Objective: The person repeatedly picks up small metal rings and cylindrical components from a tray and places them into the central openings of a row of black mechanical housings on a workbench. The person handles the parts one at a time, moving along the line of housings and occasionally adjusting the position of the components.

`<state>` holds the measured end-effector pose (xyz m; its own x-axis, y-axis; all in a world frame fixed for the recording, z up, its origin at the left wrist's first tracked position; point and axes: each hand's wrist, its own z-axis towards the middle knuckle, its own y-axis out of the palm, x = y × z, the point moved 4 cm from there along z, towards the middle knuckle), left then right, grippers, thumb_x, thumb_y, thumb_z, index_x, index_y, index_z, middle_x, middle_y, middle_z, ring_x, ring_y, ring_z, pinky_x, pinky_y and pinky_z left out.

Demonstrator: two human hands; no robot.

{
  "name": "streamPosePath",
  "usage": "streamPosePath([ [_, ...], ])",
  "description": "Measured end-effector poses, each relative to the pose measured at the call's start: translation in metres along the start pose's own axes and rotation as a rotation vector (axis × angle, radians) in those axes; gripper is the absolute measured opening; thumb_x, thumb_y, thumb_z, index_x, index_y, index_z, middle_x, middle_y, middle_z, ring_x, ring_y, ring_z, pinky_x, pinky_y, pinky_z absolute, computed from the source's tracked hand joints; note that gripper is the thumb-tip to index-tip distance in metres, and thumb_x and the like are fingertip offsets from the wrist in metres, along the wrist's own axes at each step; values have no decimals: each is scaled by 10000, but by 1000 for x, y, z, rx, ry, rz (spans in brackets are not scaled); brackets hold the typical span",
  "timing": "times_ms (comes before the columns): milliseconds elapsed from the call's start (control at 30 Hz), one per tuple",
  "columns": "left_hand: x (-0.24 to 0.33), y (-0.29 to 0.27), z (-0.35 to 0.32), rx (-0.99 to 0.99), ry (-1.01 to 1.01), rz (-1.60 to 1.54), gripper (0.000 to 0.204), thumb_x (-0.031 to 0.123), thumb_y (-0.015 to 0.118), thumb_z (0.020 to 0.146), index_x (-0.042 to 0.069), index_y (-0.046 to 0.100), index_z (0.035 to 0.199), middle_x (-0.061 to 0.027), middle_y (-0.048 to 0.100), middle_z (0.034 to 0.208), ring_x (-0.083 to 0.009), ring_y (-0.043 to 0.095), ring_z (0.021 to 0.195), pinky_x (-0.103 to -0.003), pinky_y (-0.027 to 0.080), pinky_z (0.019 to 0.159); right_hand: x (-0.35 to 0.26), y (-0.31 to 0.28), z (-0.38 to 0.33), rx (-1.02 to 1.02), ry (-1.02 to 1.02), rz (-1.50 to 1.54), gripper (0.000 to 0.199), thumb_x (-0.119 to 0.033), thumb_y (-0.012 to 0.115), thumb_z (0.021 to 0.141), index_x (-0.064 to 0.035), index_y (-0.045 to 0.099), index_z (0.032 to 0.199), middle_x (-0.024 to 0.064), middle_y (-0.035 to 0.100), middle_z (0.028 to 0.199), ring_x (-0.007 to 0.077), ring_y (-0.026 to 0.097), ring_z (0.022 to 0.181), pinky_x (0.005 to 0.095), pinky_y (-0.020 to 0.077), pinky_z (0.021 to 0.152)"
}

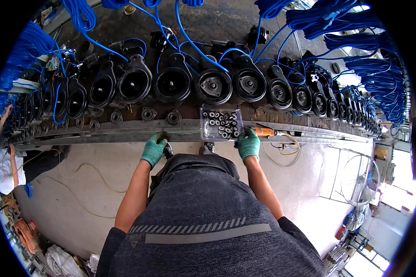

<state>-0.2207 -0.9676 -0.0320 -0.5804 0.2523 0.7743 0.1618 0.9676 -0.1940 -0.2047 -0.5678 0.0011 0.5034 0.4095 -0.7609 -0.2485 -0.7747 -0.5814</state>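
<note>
The box (208,135) of small rings (224,135) is placed at centre frame, over the near edge of the table (185,128). Its lower right corner is pinched by the right grip (249,144); the left grip (154,150) is half curled, contents untellable. Level carrying is advised, lest rings be spilled.

No legible text, label, brand, number or sign; on the dark grey, textured fabric shirt (208,194), just a pale grey hatched stripe (189,225) and a plain grey bar (208,234).

Wkshp: parts tray (210,135), blk housings (213,86)
</note>
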Motion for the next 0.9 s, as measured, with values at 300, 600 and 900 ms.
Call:
streamPosePath([
  [300, 5, -11, 4, -31, 0, 0, 366, 64, 619, 1009, 12, 616, 1371, -111, 699, 1302, -185, 656, 1154, -305, 493, 1019, -46, 10, -18, 129, -308, -389, 281, -143, 695, 888, -37, 657, 1145, 193, 638, 1036, 391, 639, 942, 487, 546, 819],
  [600, 16, -24, 10, -76, 68, 75, 373, 110, 614, 1012, 15, 619, 1373, -135, 710, 1289, -218, 665, 1162, -321, 496, 1009, -91, 44, 1, -137, -386, -812, 141, -167, 676, 869, -119, 727, 992, 192, 656, 1102, 405, 647, 1013, 511, 554, 841],
  [900, 30, -36, 10, -131, 109, 153, 430, 167, 632, 1006, 25, 597, 1411, -164, 681, 1353, -268, 654, 1227, -343, 481, 1047, -112, 103, -7, -309, -519, -653, 279, -188, 751, 831, -101, 699, 1092, 156, 674, 1111, 395, 647, 1049, 499, 534, 891],
])
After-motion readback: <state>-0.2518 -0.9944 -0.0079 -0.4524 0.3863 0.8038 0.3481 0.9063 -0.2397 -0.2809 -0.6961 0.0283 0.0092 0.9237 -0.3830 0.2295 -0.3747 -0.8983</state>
